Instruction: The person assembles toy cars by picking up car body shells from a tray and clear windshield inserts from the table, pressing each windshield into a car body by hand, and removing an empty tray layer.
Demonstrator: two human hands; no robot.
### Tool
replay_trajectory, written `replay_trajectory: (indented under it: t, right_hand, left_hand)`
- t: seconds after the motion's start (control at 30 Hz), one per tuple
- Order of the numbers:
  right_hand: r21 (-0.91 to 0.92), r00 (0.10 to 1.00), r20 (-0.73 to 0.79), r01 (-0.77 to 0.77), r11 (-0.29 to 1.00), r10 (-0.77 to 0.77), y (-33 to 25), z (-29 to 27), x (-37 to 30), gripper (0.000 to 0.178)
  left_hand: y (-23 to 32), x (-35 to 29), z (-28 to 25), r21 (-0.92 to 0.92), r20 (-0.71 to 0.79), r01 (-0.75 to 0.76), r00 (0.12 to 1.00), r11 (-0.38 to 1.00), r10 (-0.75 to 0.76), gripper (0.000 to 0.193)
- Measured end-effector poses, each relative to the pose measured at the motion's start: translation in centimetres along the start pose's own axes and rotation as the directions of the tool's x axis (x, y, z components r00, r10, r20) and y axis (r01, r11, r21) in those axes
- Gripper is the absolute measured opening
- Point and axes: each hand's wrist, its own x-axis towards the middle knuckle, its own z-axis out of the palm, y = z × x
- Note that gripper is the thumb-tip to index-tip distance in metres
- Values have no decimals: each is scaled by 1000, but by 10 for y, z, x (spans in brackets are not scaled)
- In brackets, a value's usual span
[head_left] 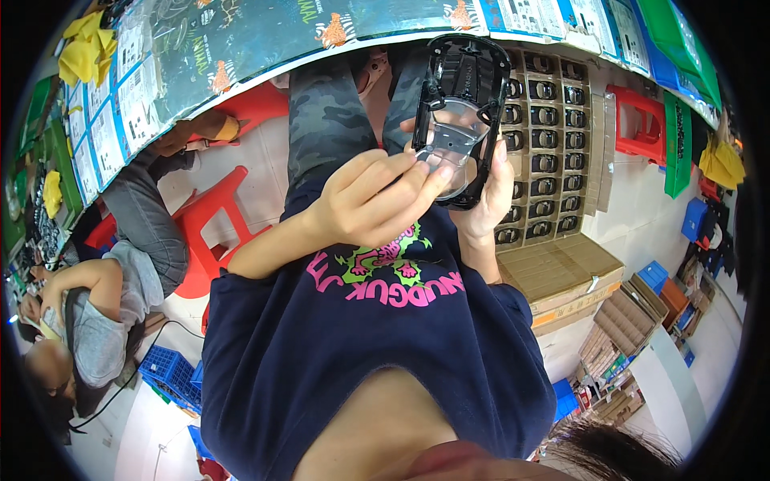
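Note:
A black plastic toy car body shell (468,70), its hollow inner side showing, is held up just off the table edge. My right hand (492,192) wraps round its lower right side. Against the shell's lower half lies a clear plastic window piece (455,143). My left hand (377,199) pinches the near left part of that clear piece with thumb and fingers closed. The left fingers cover some of the piece, so I cannot tell whether it sits fully inside the shell.
A divided carton (544,140) of black car shells stands to the right, beside a closed cardboard box (561,268). The table (265,56) runs across the far side. Red stools (212,228) and a seated co-worker (116,297) are on the left, near a blue crate (171,375).

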Motion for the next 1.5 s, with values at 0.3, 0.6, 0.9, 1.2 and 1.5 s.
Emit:
replay_trajectory:
  t: [0.3,0.6,0.9,1.2,1.5]
  right_hand:
    - [-86,993,-117,17,996,-27,-2,2,-6,42]
    - [-259,997,-70,-49,965,32,-6,0,-6,50]
    - [-506,981,-195,-94,857,-8,-2,1,2,23]
    - [-630,986,-149,-32,776,-81,1,-6,5,15]
    - [-176,904,388,-116,978,177,19,-58,27,52]
  left_hand:
    - [-1,10,-4,-111,125,257,962,960,-243,34]
    - [-22,32,16,-505,609,850,472,148,-637,19]
    - [-16,15,32,-520,494,809,548,275,-675,22]
    - [-15,17,32,-497,430,780,602,381,-673,26]
    - [-45,-2,13,-419,438,852,492,313,-753,28]
